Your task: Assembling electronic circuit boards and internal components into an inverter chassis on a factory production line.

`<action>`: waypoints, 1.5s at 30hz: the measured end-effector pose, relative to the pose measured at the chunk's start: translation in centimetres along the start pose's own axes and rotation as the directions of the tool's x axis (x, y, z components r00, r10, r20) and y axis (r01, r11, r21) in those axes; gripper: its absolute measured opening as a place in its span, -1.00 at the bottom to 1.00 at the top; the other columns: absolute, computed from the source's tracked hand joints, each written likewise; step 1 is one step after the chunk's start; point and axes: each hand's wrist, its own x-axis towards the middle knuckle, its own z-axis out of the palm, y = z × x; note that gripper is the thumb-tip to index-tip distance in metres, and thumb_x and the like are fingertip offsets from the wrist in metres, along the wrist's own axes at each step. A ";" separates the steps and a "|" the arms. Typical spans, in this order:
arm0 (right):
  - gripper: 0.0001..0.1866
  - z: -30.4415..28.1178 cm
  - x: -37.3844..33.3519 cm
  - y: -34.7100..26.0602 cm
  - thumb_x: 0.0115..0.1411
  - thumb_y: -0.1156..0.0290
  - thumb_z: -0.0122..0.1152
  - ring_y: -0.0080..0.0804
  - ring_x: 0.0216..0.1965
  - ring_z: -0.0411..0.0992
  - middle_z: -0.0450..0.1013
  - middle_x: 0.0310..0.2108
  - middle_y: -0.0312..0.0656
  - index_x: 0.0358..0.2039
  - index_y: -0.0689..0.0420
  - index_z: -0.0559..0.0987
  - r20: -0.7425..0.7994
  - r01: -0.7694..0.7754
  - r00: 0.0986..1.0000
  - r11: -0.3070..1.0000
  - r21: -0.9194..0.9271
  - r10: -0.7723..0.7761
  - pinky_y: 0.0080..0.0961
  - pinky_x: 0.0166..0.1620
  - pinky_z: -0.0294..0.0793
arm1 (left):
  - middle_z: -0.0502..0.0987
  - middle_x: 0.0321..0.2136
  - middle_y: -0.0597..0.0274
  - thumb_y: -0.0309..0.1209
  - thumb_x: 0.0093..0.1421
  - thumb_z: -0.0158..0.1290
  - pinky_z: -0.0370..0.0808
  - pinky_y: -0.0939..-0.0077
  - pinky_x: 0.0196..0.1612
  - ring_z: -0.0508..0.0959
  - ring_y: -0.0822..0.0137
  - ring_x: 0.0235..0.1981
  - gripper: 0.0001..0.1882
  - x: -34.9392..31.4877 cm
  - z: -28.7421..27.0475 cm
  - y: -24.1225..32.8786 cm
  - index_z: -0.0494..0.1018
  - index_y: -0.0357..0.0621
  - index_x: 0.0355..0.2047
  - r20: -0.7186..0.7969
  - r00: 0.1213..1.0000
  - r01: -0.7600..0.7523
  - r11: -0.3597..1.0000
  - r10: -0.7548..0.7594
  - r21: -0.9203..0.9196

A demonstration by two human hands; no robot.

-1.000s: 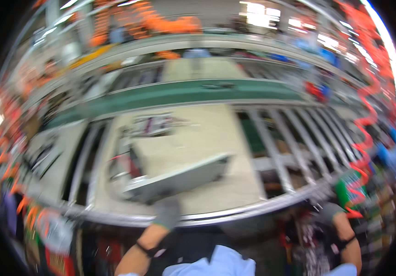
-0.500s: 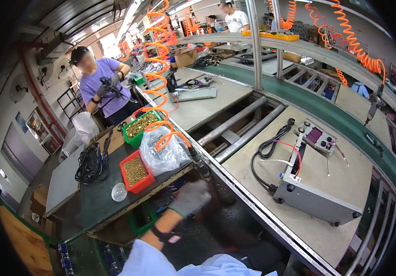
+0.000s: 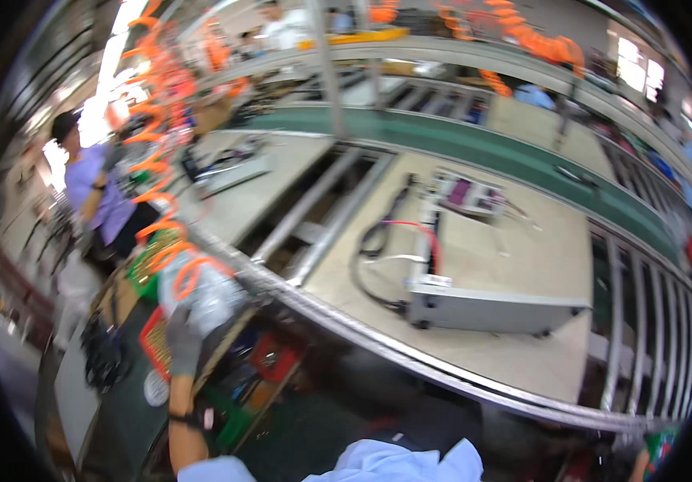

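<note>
My left hand (image 3: 185, 344), in a grey glove with a dark band at the wrist, reaches over the side bench. It lies against the clear plastic bag (image 3: 211, 299) and beside the red bin (image 3: 153, 347) of small brass-coloured parts. Motion blur smears the fingers, so their grip is unclear. A small round tub (image 3: 155, 389) sits just left of the wrist. My right hand is out of view. On the worktop to the right lies an opened grey metal case (image 3: 495, 312) with a black cable (image 3: 368, 245), red and white wires and a purple-cored part (image 3: 460, 193).
A green bin (image 3: 143, 273) stands behind the red one, below a hanging orange coiled hose (image 3: 149, 145). Black cables (image 3: 103, 353) lie on the bench. Metal rollers (image 3: 326, 201) flank the worktop, with a green belt (image 3: 442, 145) behind. A person in purple (image 3: 95, 189) stands far left.
The view has swung to the right and blurred. My left hand has moved from the gap beside the bench onto its edge, up against the bag and red bin.
</note>
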 end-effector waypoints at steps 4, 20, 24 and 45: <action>-0.43 -5.3 -1.7 -6.7 0.09 -0.03 0.30 0.10 -0.06 0.51 0.54 -0.10 0.04 -0.01 0.09 0.55 -0.102 0.125 0.984 0.977 -0.172 -0.144 -0.12 0.02 0.51 | 0.56 -0.41 -0.08 -0.47 0.23 0.03 0.50 0.17 -0.24 0.59 -0.03 -0.37 -0.86 -3.7 2.3 10.9 0.50 -0.30 -0.29 0.327 0.944 -0.005 0.992 0.045 -0.125; -0.57 -24.3 -21.1 -40.0 -0.04 0.03 0.43 -0.21 -0.29 0.55 0.54 -0.42 -0.20 -0.22 0.00 0.63 -0.763 0.938 0.061 0.298 -0.176 -0.643 -0.23 -0.20 0.45 | 0.54 -0.11 -0.05 -0.35 0.13 0.23 0.55 0.18 -0.07 0.58 -0.03 -0.09 -0.62 7.0 10.1 40.4 0.47 -0.20 -0.06 0.066 0.785 -0.474 0.666 0.616 -0.576; -0.62 -21.8 -23.2 -40.0 -0.06 0.15 0.42 -0.20 -0.38 0.51 0.51 -0.49 -0.24 -0.23 0.00 0.56 -0.839 0.973 -0.020 0.182 -0.142 -0.543 -0.21 -0.28 0.40 | 0.65 -0.38 -0.06 -0.26 0.18 0.16 0.56 0.31 -0.19 0.67 0.13 -0.33 -0.68 12.8 10.8 44.6 0.58 -0.32 -0.24 0.473 0.650 -0.199 0.734 0.595 -0.650; -0.45 -2.0 -5.8 -6.6 0.00 -0.16 0.25 -0.09 -0.16 0.60 0.61 -0.32 0.01 -0.32 0.11 0.69 -0.111 0.002 0.994 0.973 0.232 0.024 -0.19 -0.05 0.55 | 0.66 -0.09 0.05 -0.29 0.12 0.08 0.57 0.22 -0.10 0.66 0.12 -0.07 -0.64 18.8 39.6 52.1 0.66 -0.06 -0.10 0.907 0.203 -0.974 0.174 0.369 0.147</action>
